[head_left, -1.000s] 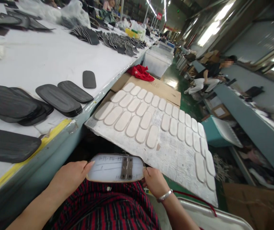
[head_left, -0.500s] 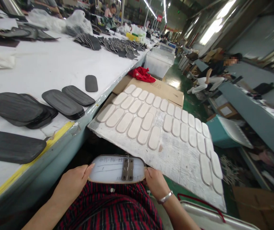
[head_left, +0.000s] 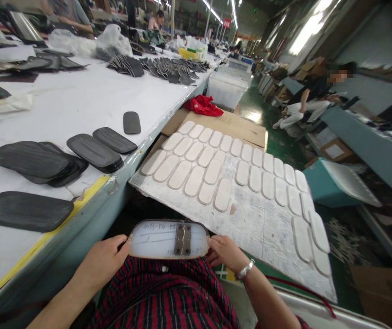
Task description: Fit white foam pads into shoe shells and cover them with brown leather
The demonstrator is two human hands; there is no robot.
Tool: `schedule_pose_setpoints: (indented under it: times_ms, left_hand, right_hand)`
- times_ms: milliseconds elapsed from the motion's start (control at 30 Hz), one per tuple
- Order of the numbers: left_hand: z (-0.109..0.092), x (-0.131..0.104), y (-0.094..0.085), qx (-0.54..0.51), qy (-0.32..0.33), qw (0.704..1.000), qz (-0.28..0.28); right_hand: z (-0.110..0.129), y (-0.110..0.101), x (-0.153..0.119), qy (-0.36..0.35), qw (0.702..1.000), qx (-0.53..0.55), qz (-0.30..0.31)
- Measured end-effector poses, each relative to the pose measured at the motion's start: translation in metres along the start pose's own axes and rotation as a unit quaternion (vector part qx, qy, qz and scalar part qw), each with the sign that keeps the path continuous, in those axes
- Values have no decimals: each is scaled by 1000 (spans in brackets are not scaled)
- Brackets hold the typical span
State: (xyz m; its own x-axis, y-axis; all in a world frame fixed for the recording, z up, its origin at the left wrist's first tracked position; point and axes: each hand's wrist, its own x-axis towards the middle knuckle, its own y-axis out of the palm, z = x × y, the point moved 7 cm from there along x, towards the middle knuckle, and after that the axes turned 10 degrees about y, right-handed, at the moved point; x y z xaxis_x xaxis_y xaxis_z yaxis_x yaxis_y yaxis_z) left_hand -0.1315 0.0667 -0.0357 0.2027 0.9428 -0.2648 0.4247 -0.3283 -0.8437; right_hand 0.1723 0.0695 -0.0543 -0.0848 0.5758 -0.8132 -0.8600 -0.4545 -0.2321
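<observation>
Between my two hands, just above my lap, is an oval translucent white plastic template (head_left: 155,242). It has handwritten numbers and lines on it, a dark metal hinge (head_left: 182,239) right of its middle, and a thin brown rim. My left hand (head_left: 108,258) pinches its left end, thumb along the edge. At the right end, the fingers of my right hand (head_left: 226,253) are closed on the rim, some of them hidden underneath. Beyond it, a pale board (head_left: 247,228) carries rows of light oval pieces (head_left: 222,194).
Black oval pieces (head_left: 24,211) lie singly and stacked on the white table (head_left: 62,103) to the left. A red cloth (head_left: 203,106) rests on cardboard (head_left: 240,128) behind the board. A teal bin (head_left: 336,183) stands right; a person (head_left: 315,96) sits beyond.
The view has shifted slightly, so the table pieces appear farther right. Both hands keep hold of the template, which stays nearly in place; the right hand's fingers have shifted a little at its end.
</observation>
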Motion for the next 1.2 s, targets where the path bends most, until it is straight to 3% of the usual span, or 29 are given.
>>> schedule_pose_setpoints:
  times_ms: [133, 267, 367, 667, 733, 800, 867, 933, 1000, 1067, 1133, 1200]
  left_hand:
    - [0, 3, 1, -10, -3, 1000, -3]
    - [1, 6, 2, -29, -4, 999, -13]
    - [2, 6, 5, -38, -11, 999, -26]
    - [2, 1, 8, -35, -17, 998, -58]
    - [4, -2, 9, -20, -9, 999, -47]
    - [0, -7, 1, 24, 20, 995, -94]
    - [-21, -14, -12, 83, 82, 974, -194]
    - [-58, -19, -13, 120, 180, 940, -263]
    - [-103, -18, 4, 129, 298, 914, -244]
    - [-142, -12, 31, 132, 385, 896, -178]
    - [-165, -3, 54, 138, 408, 895, -119]
    - [-174, 3, 68, 148, 400, 900, -90]
  right_hand:
    - [8, -7, -1, -23, 984, -139, -108]
    - [27, -7, -13, -94, 898, -367, -224]
    - [32, -4, -18, -114, 861, -424, -255]
    - [33, -1, -18, -121, 845, -450, -263]
    - [30, -6, -17, -116, 879, -407, -222]
    - [24, -11, -12, -91, 936, -319, -119]
    - [25, -19, -7, -70, 962, -259, -51]
    - [37, -29, 0, -83, 950, -294, -67]
    - [49, -32, 10, -96, 925, -358, -81]
    - [54, -25, 22, -82, 925, -370, -16]
    - [53, -16, 29, -58, 933, -350, 68]
    - [53, -13, 32, -52, 936, -333, 107]
